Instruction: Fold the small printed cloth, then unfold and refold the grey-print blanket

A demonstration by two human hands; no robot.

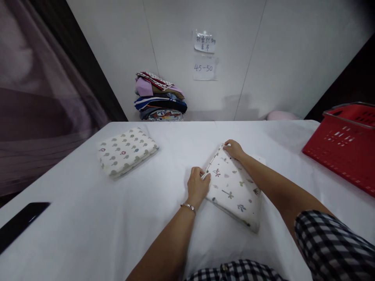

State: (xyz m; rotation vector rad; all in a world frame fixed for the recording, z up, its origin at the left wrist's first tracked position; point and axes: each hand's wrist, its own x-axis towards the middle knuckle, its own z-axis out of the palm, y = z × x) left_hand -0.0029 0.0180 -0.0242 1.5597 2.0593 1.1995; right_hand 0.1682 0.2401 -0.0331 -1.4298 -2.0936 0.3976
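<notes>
A folded white cloth (231, 183) with small leaf and flower prints lies at an angle on the white-covered table (140, 226). My left hand (198, 185), with a bracelet at the wrist, pinches its near left corner between thumb and fingers. At the far end of that same edge, my right hand (233, 149) has its fingers closed on the other corner. Part of the cloth's right side is hidden behind my right forearm. To the left lies a second folded white cloth (127, 150) with grey tree-like prints, touched by neither hand.
A red plastic basket (342, 148) stands at the right edge of the table. Behind the table's far edge rises a stack of folded fabrics (160, 97) against the wall. A dark flat object (22, 222) lies at the left edge. Two paper notes (205, 68) hang on the wall.
</notes>
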